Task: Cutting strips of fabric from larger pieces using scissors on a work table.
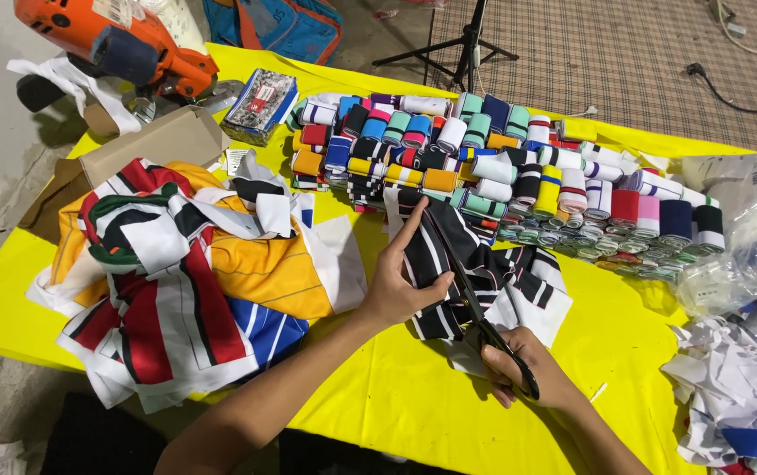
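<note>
yellow cloth covers the table (396,413), which stands on a grey concrete floor beside a checked brown rug (607,53). the left hand (396,281) pinches a piece of black fabric with white stripes (475,273), thumb on top and forefinger stretched along its upper edge, holding it against the table near the middle. the right hand (528,374) is clenched through the black handles of one pair of scissors (484,321), whose blades lie across the striped fabric.

behind the fabric, dozens of small rolled knit trims (502,171), too many to count, stand in close rows in teal, navy, red, yellow, white, pink and black. one flat rectangular box (260,104) with a speckled black and white top and a small red label lies at the far edge, just left of the rolls. one open brown cardboard box (132,149) sits at the far left corner, touching a heap of cut cloth panels (185,281) in orange, red, white, blue, green and black. one orange and blue power tool (123,44) rests beyond the cardboard box.

clear plastic bags (739,237) lie crumpled at the right edge, some with red and blue printed patches, their number hard to tell. below them, a pile of white fabric scraps (739,396) spills over the table's right corner. one black tripod (466,44) stands on the rug, and a black cable (739,97) with a plug trails across it.
</note>
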